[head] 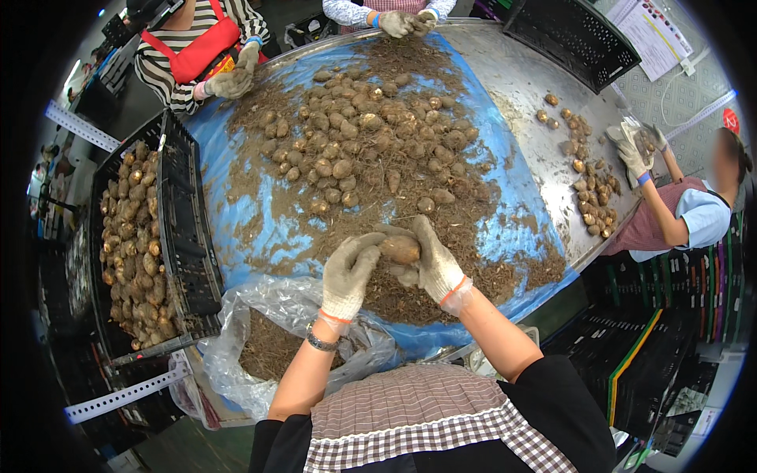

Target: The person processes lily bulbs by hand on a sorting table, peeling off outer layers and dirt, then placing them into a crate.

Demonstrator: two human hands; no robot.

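Between my two gloved hands is a brown taro corm [401, 250], held above the near part of the table. My left hand [350, 275] grips its left end with thumb and fingers. On its right end, my right hand [434, 260] closes with the thumb up and the fingers partly hidden behind. Both knit gloves are stained with soil. Beyond my hands a heap of taro corms [349, 127] lies on a soil-covered blue plastic sheet [275, 227]. Loose fibrous roots and dirt [408, 301] spread beneath my hands.
A black crate of taro corms [192, 236] stands at the left. Near me, a clear plastic bag [236, 295] holds root debris. Across the table are two co-workers' gloved hands [233, 80]; a third person [680, 207] works at right beside more corms [594, 201]. A black crate [571, 41] sits at the back.
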